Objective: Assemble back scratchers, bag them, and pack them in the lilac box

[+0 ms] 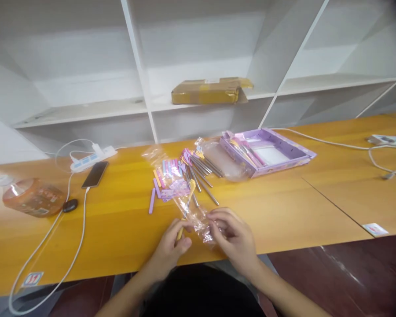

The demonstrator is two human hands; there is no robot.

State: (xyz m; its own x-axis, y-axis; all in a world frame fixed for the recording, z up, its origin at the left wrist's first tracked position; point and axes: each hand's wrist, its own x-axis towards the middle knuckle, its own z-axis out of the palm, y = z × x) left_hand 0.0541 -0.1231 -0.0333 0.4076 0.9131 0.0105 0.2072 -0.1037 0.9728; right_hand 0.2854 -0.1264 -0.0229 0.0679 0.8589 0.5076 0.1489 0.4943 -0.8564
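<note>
My left hand [171, 242] is closed round the yellow handle of a small back scratcher [192, 187], whose yellow head points away from me. In my right hand [232, 231], thumb and fingers pinch a clear plastic sleeve [201, 222], which lies crinkled between both hands. Just beyond lies a pile of loose back scratchers [199, 169] with metal rods and pink, purple and yellow hand-shaped heads. To their left, coloured handles [171, 168] show through clear wrapping, and a loose purple handle [152, 201] lies apart.
An open purple box [280, 165] with wrapped pieces stands at the back right. On the left are an orange drink bottle [36, 198], a phone [94, 174], a power strip [94, 158] and a looping white cable [82, 237]. A cardboard box [204, 92] rests on the shelf.
</note>
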